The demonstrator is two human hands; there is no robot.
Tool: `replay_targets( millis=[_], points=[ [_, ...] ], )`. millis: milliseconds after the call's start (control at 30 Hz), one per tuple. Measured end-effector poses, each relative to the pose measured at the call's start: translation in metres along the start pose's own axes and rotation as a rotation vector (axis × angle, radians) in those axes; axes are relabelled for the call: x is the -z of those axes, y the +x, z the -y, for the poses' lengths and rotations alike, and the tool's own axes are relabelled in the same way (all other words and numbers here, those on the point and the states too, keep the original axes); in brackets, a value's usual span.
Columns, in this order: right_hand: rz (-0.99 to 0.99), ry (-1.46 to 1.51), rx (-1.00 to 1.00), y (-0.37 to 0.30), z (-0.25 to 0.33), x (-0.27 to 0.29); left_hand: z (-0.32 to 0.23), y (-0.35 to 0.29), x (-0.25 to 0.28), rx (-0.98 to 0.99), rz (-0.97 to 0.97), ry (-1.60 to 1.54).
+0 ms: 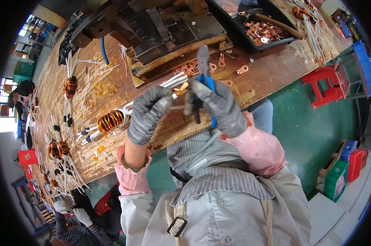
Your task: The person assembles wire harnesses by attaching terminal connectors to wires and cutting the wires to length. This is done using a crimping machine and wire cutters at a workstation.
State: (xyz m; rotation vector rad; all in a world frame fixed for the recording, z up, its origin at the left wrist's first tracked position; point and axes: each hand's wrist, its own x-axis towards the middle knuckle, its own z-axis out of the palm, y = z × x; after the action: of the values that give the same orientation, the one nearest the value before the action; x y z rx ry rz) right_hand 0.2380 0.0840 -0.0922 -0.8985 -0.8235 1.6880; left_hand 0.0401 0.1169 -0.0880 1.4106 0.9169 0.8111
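Two grips closed | left hand (147,114): on white wires (174,81) | right hand (224,108): round blue pliers (203,61) | copper lug (183,88): between the hands | coil (110,121): on bench (275,71), beside left hand

Blue-handled pliers (204,70) pointed away, grey head foremost. Copper-coloured terminal (182,88) sat just left, slanted, near white leads (174,81). Orange-copper ring coil (110,121) lay farther left.

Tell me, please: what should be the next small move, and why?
I would probably steady the copper piece and check its fit on a white wire: it is between the left hand and the right hand, blur hides any join, and the blue-handled pliers in the right hand point away from it.
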Motion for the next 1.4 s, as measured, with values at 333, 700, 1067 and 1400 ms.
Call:
replay_targets(
  millis=[333, 700, 1067, 1400],
  points=[
    [-0.331, -1.672, 0.538, -0.012, 0.014, 0.015, 0.002, 0.005, -0.004, -0.007, -0.178, -0.219],
    [-0.295, -1.946, 0.447, -0.010, 0.022, -0.002, 0.006, 0.005, -0.012, -0.073, -0.243, -0.066],
    [-0.288, -1.859, 0.373, -0.010, 0.004, -0.006, 0.008, 0.004, -0.020, -0.176, -0.304, 0.088],
    [0.399, -0.116, -0.370, -0.015, -0.005, 0.017, 0.006, 0.007, -0.036, -0.358, -0.434, 0.324]
  ],
)
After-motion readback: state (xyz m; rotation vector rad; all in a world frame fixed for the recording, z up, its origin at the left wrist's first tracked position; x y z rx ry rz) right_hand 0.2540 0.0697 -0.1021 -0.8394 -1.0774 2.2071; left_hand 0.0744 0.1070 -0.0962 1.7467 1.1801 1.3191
